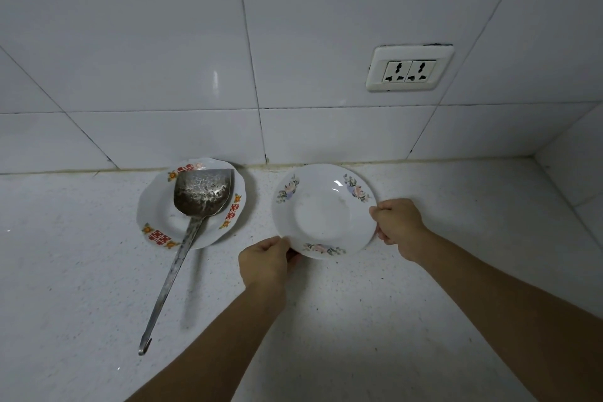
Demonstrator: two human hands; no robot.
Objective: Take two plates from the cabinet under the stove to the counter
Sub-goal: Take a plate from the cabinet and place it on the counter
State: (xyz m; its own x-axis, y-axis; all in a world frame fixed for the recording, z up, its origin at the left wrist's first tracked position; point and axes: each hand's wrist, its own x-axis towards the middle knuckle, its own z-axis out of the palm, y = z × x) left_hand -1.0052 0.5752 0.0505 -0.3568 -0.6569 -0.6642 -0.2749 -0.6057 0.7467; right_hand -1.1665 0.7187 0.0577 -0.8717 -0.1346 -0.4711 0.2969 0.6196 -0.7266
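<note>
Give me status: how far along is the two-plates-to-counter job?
Done: nothing is clearly released yet. The red-patterned white plate under the metal spatula already sits on the speckled counter; its origin is unclear. In hand: left hand and right hand grip the white floral plate by opposite rims, at or just above the counter. One plate or a stack, can't tell. Left: let go, confirm two.

My one head-worn camera looks forward and steeply down from close above the counter (424, 320), facing the tiled wall (163, 42), my forearms entering from the bottom edge.
</note>
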